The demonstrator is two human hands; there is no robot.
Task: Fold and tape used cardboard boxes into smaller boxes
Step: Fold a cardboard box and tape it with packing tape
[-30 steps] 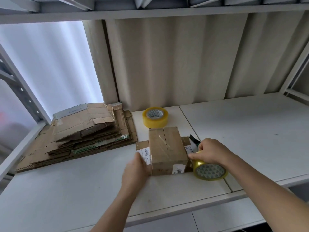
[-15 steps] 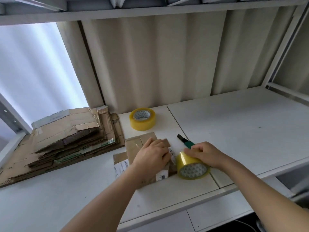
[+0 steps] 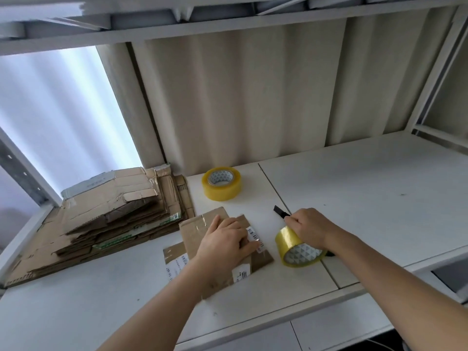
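Cardboard box (image 3: 200, 229) sits near the front of the white desk (image 3: 367, 188), with the left hand (image 3: 225, 244) lying on top, fingers flat and pressing it down. Right hand (image 3: 310, 228) has its fingers wrapped round a yellow tape roll (image 3: 295, 250) standing on edge just right of the box. Second tape roll (image 3: 221, 183) lies flat further back, a black cutter (image 3: 279, 211) pokes out past the right hand, and flattened cartons (image 3: 106, 219) are stacked on the left.

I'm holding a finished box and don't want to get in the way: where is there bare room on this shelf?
The widest bare patch is the right half of the shelf, beyond the right hand. It is crowded on the left: the cardboard stack, the spare tape roll, and the box under the left hand.
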